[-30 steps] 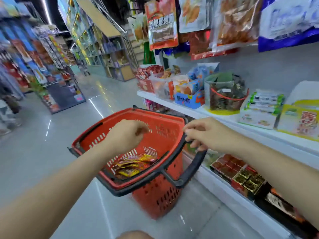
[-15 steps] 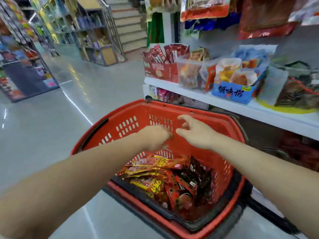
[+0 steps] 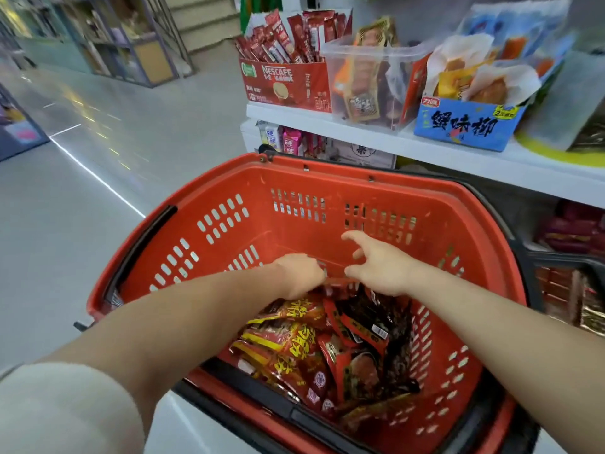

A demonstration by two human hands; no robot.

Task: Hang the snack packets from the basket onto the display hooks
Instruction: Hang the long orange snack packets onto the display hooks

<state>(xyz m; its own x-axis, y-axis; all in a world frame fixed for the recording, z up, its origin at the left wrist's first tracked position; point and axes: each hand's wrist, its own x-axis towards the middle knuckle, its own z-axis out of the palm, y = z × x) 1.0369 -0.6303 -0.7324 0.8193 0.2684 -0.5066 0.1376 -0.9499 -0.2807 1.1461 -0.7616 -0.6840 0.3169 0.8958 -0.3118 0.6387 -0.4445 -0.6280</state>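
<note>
Where the snack packets (image 3: 311, 352) lie heaped at the near end of the red basket (image 3: 183, 204), left hand (image 3: 301, 276) meets the pile's far edge, grip hidden; right hand (image 3: 383, 267) just beside, fingers spread, empty. Shelf (image 3: 458, 155) beyond.

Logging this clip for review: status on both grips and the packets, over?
Left grip curled at the pile's top edge, hold unclear. Right grip open, fingers spread above it. Snack packets heaped in red basket. Nothing in the way.

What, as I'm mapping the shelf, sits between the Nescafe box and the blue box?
A clear plastic tub holding packets; the head view shows it.
</note>
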